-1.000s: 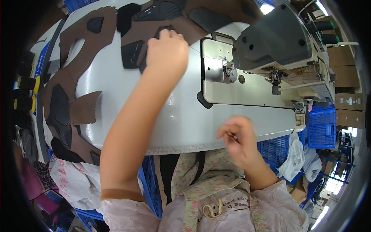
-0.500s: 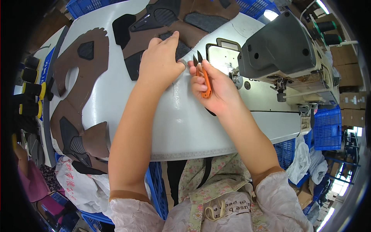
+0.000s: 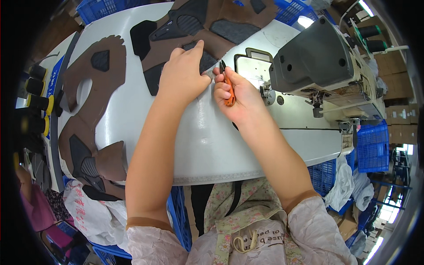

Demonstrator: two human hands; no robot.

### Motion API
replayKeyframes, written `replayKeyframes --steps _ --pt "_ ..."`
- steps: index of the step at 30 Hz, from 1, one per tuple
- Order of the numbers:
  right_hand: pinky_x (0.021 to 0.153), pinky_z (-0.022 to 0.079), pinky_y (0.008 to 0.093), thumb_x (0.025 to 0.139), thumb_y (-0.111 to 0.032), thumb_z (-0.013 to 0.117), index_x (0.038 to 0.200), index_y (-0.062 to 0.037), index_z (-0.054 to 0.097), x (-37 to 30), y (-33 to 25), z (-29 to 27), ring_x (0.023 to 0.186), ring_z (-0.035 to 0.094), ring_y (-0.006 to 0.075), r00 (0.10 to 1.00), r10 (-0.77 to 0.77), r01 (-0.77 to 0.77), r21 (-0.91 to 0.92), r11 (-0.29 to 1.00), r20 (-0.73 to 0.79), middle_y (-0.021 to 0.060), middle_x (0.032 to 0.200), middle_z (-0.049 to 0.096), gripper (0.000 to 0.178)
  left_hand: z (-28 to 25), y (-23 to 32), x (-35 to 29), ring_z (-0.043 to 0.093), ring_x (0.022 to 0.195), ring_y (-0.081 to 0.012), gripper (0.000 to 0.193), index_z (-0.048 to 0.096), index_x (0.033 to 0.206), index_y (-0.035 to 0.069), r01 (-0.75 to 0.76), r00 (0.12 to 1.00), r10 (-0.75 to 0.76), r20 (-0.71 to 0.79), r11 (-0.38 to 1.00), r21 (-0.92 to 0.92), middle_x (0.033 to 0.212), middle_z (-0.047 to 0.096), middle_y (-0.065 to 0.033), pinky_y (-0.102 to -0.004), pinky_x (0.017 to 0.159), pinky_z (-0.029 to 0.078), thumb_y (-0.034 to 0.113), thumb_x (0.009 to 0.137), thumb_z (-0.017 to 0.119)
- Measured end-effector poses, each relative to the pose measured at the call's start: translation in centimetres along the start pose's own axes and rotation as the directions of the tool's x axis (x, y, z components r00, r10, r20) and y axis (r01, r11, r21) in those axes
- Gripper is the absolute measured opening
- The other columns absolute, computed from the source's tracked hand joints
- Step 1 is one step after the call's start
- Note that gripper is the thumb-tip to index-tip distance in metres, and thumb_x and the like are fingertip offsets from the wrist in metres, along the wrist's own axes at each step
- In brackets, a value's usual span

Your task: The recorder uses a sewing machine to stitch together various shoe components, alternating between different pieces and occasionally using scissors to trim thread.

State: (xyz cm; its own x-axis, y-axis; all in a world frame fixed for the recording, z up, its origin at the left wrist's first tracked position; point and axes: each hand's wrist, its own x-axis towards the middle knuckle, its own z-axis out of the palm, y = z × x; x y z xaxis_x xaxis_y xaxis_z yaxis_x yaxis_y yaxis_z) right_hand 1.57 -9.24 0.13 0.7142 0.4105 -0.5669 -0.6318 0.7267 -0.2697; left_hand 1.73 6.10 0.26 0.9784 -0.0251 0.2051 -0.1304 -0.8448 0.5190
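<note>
My left hand [image 3: 183, 79] rests on the near edge of a brown sewn piece with black patches [image 3: 216, 39]. Its index finger is stretched out over a dark patch and the thumb points away to the right; the other fingers are partly hidden. Just to the right, my right hand [image 3: 240, 95] is closed around orange-handled thread snips [image 3: 229, 90]. Their dark blades point away from me, pressed together, with the tips close to the piece's edge and my left thumb.
A second brown piece [image 3: 99, 88] lies along the table's left side. To the right stands a sewing machine [image 3: 309, 62] with thread spools [image 3: 370, 32] behind it. Yellow-rimmed dark spools [image 3: 37, 104] line the far left. Blue crates [image 3: 373, 148] surround the white table [image 3: 198, 154].
The snips' blades, apart before, have come together. My right hand has shifted slightly left, turning the snips a little. My left hand stays in nearly the same place on the brown piece.
</note>
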Motion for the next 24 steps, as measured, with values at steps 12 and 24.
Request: replayKeyframes --steps 12,24 --pt "0.042 0.035 0.0188 0.103 -0.024 0.048 0.134 0.0027 0.047 -9.0 -0.5 -6.4 0.056 0.043 0.006 0.931 0.144 -0.024 -0.335 0.942 0.337 0.0062 0.091 0.06 0.041 2.5 2.0 1.2 0.059 0.109 -0.0286 0.068 0.048 0.142 0.011 -0.073 0.988 0.126 -0.084 0.88 0.469 0.134 0.059 -0.0122 -0.0413 0.086 0.052 0.021 0.076 0.062" --pt "0.045 0.036 0.02 0.099 -0.024 0.052 0.135 0.0063 0.044 -9.2 -0.5 -8.6 0.054 0.046 0.0069 0.785 0.252 0.028 -0.44 0.898 0.565 0.0101 0.097 0.063 0.048 3.9 2.6 5.8 0.07 0.076 -0.0413 0.051 0.054 0.122 -0.014 -0.161 0.987 0.153 0.059 0.847 0.506 0.084 0.068 -0.0301 -0.0518 0.066 0.054 0.009 0.077 0.064"
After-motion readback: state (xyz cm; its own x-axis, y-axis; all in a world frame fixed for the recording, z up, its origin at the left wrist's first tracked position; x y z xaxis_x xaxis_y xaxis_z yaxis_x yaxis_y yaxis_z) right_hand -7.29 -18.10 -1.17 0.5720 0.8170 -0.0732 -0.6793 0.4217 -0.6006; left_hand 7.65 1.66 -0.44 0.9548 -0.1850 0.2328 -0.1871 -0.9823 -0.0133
